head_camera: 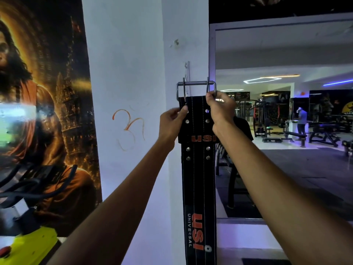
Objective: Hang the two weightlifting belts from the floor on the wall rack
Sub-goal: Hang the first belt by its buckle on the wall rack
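A black weightlifting belt (199, 178) with orange USI lettering hangs straight down in front of a white pillar. Its metal buckle (196, 87) is at the top, level with a thin white wall rack strip (187, 71) screwed to the pillar. My left hand (172, 123) pinches the belt's left edge just under the buckle. On the other side, my right hand (220, 108) grips the belt's upper right corner, fingers touching the buckle's right end. Whether the buckle sits on a hook I cannot tell. No second belt is in view.
A large poster (44, 111) covers the wall at left. An exercise bike's black handlebars and yellow frame (28, 243) stand at lower left. A big mirror (286, 111) at right reflects gym machines, benches and a person.
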A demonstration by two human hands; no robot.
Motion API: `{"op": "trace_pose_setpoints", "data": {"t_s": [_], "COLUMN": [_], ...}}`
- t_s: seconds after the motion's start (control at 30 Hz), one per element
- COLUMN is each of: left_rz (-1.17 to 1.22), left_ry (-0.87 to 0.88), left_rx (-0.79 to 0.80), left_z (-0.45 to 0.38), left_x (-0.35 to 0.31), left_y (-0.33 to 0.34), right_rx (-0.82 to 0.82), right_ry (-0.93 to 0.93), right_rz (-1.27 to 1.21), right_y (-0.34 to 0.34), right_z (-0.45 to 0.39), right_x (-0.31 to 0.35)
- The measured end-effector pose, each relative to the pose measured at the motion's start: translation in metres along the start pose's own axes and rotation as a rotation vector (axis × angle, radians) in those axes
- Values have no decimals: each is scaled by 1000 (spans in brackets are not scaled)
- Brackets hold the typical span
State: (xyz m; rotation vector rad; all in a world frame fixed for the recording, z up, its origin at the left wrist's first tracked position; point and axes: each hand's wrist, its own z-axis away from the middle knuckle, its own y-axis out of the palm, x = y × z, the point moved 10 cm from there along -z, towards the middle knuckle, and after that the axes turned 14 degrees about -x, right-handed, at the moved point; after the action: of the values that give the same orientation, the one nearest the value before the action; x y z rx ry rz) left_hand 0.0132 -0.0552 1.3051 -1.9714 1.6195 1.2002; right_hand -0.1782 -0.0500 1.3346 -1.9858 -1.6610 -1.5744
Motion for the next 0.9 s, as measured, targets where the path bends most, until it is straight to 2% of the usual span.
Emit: {"op": "trace_pose_setpoints", "data": {"t_s": [0.13, 0.23, 0.33, 0.5, 0.63, 0.7, 0.77, 0.9], "left_rz": [8, 105, 77, -59, -162, -237, -266, -244], "left_ry": [-87, -131, -125, -207, -242, -240, -250, -194], "left_rx": [65, 50, 38, 207, 310, 402, 427, 282], "left_z": [32, 49, 69, 123, 150, 158, 158, 124], "left_x": [42, 64, 91, 179, 221, 231, 229, 194], "left_y": [-14, -19, -27, -34, -39, -38, -40, -37], "right_rx": [-23, -29, -42, -49, -43, -49, -54, -53], "right_ry": [5, 7, 1, -20, -20, -16, -13, -17], "right_rz": [-22, -3, 7, -38, -62, -65, -58, -63], "right_y": [-3, -7, -12, -16, -17, -21, -24, -24], "right_z": [-4, -1, 0, -7, -6, -7, -8, -11], "right_x": [5, -7, -20, -24, -26, -28, -29, -27]}}
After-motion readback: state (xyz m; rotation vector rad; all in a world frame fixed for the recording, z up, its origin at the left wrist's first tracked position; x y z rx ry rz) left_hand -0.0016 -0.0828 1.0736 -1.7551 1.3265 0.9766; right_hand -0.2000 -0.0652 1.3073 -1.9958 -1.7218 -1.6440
